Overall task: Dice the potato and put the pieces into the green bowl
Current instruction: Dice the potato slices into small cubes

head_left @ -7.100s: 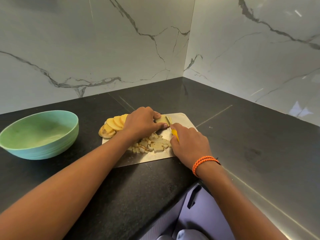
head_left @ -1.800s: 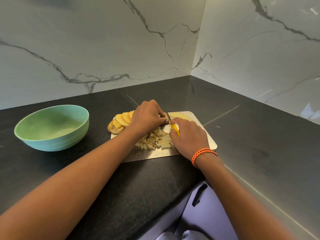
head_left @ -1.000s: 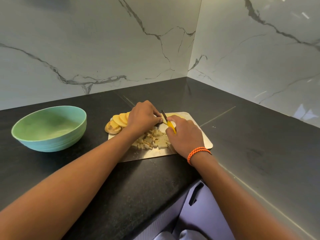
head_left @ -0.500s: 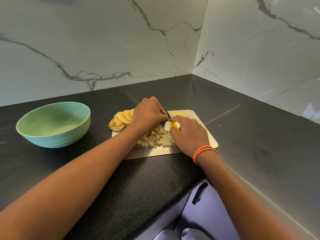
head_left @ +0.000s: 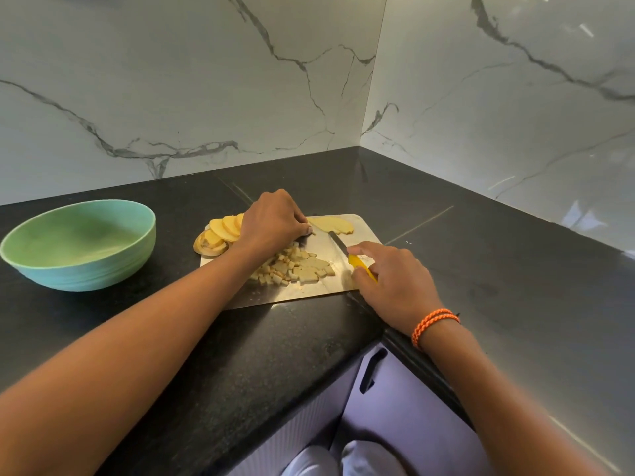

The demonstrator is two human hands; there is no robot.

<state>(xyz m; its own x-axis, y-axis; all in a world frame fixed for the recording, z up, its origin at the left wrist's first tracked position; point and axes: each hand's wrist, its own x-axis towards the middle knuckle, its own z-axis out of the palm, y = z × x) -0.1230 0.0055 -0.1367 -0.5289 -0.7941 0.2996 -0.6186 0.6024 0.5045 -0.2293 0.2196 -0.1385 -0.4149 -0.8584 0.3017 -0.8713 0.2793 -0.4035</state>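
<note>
Since half a second ago the right hand (head_left: 391, 283) has drawn back toward the person, its fingers curled round the yellow-handled knife (head_left: 347, 254), the blade lifted clear of the left hand (head_left: 271, 223). Diced potato pieces (head_left: 295, 267) lie heaped mid-board, between the two hands. An uncut slice (head_left: 333, 224) lies at the far edge, just beyond the left hand's curled fingertips, long axis left to right; whether those fingers pin anything is hidden. More slices (head_left: 223, 230) are fanned left of that hand. The steel cutting board (head_left: 309, 291) sits on a black bench (head_left: 240, 355), with the green bowl (head_left: 79, 243) well apart to the left, nearer the left hand. White marble walls meet in a corner behind.
</note>
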